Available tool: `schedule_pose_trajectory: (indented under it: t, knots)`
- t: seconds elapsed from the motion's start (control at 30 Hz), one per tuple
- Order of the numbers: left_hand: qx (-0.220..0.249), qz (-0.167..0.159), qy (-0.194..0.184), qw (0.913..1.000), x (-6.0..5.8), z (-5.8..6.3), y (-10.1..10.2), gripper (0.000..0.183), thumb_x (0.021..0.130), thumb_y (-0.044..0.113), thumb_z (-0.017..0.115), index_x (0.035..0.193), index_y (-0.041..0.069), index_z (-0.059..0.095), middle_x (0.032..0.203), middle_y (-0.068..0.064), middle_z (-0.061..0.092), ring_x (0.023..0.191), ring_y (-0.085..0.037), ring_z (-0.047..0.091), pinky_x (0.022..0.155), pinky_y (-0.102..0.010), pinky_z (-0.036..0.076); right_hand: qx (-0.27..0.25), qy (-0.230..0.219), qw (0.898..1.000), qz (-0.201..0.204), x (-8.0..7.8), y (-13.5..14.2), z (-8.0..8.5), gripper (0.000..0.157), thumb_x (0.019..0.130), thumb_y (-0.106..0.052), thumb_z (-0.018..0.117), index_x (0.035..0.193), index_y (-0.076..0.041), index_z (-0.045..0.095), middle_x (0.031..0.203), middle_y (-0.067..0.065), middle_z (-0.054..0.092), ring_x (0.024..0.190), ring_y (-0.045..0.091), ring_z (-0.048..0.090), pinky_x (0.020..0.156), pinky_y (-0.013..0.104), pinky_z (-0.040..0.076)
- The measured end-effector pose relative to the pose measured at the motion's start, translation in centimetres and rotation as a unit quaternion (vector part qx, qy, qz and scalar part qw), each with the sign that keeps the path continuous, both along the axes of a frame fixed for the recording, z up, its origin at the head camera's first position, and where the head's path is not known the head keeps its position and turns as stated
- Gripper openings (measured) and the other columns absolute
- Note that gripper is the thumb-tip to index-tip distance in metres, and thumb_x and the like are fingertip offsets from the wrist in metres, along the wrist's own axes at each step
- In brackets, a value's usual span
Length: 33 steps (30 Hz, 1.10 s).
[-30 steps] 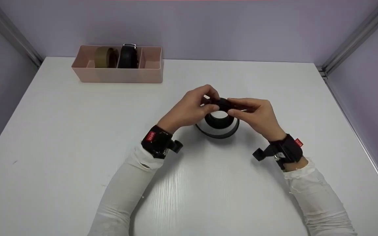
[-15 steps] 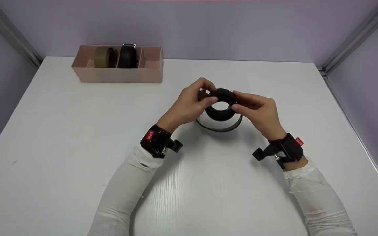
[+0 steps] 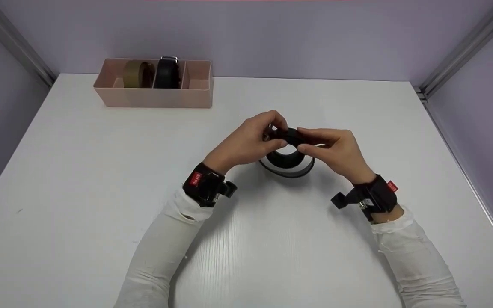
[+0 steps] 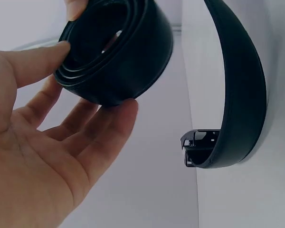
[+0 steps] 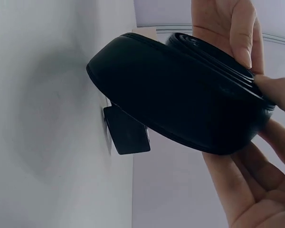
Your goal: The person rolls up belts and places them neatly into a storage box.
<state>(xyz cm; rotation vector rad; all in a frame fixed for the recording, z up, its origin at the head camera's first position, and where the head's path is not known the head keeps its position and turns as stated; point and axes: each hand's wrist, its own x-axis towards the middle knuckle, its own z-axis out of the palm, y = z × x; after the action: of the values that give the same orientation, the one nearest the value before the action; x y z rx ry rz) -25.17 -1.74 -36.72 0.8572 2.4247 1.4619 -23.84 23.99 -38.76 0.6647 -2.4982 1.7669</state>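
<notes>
Both hands hold a black leather belt (image 3: 286, 161) wound into a coil, above the white table. My left hand (image 3: 253, 139) pinches the coil's left side, thumb on its near edge and fingers beyond. On the right side, my right hand (image 3: 334, 150) pinches the same coil between thumb and fingers. A loose outer turn of belt (image 4: 244, 90) hangs in a wide loop below the tight coil, and its metal buckle (image 4: 198, 146) shows at the end in the left wrist view. In the right wrist view a flat dark piece (image 5: 127, 130) juts out under the loop.
A pink divided tray (image 3: 156, 98) stands at the back left of the table (image 3: 79, 171). It holds a tan coiled belt (image 3: 133, 75) and a black coiled belt (image 3: 167, 73) with a buckle, in separate compartments. Pale partition walls (image 3: 298, 38) enclose the table's back and sides.
Both hands rose with the coil half a second ago, tipping its face toward the head camera. They have come back down, and the coil's top has tilted again. Both grips stay on it.
</notes>
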Motion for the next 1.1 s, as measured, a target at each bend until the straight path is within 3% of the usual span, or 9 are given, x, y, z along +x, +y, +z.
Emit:
schedule_pose_trajectory:
  t: [0.2, 0.43, 0.73, 0.87, 1.1]
  knots:
    - [-0.001, -0.001, 0.003, 1.0, -0.04, -0.26, 0.32, 0.023, 0.1, 0.012, 0.071, 0.12, 0.011, 0.06, 0.119, -0.001, 0.062, 0.104, -0.012, 0.065, 0.091, -0.029, 0.053, 0.0, 0.001, 1.0, 0.009, 0.07, -0.1, -0.22, 0.035, 0.09, -0.004, 0.081, 0.125, -0.008, 0.076, 0.123, 0.011, 0.075, 0.109, 0.017, 0.072, 0.084, 0.028, 0.06]
    - [0.054, 0.031, 0.017, 0.9979, 0.15, -0.45, 0.34, 0.02, 0.1, 0.013, 0.071, 0.116, 0.012, 0.06, 0.114, 0.002, 0.064, 0.092, -0.012, 0.066, 0.08, -0.029, 0.051, -0.048, 0.008, 0.999, -0.006, 0.05, -0.47, -0.3, 0.035, 0.092, -0.003, 0.08, 0.126, -0.008, 0.075, 0.121, 0.01, 0.075, 0.111, 0.023, 0.072, 0.085, 0.031, 0.061]
    - [0.122, 0.083, -0.005, 0.9891, -0.08, -0.29, 0.35, 0.023, 0.099, 0.011, 0.072, 0.118, 0.01, 0.059, 0.124, -0.004, 0.062, 0.111, -0.015, 0.068, 0.087, -0.033, 0.056, -0.07, 0.039, 0.996, -0.042, 0.06, -0.57, -0.43, 0.041, 0.09, 0.0, 0.08, 0.13, -0.005, 0.072, 0.12, 0.01, 0.075, 0.109, 0.023, 0.071, 0.089, 0.029, 0.058]
    - [0.116, 0.076, -0.007, 0.9903, -0.14, -0.22, 0.22, 0.023, 0.1, 0.01, 0.072, 0.118, 0.01, 0.057, 0.125, -0.002, 0.061, 0.112, -0.014, 0.068, 0.088, -0.032, 0.057, -0.069, 0.041, 0.996, -0.047, 0.11, -0.56, -0.32, 0.041, 0.089, 0.0, 0.082, 0.128, -0.006, 0.074, 0.117, 0.01, 0.076, 0.107, 0.024, 0.072, 0.087, 0.029, 0.059]
    - [0.091, 0.024, 0.017, 0.9954, -0.16, -0.24, 0.0, 0.026, 0.1, 0.01, 0.071, 0.122, 0.012, 0.057, 0.125, 0.0, 0.06, 0.111, -0.013, 0.066, 0.087, -0.031, 0.058, -0.061, 0.03, 0.997, -0.034, 0.1, -0.43, -0.05, 0.039, 0.088, 0.001, 0.081, 0.126, -0.006, 0.075, 0.117, 0.011, 0.076, 0.107, 0.023, 0.073, 0.085, 0.029, 0.06]
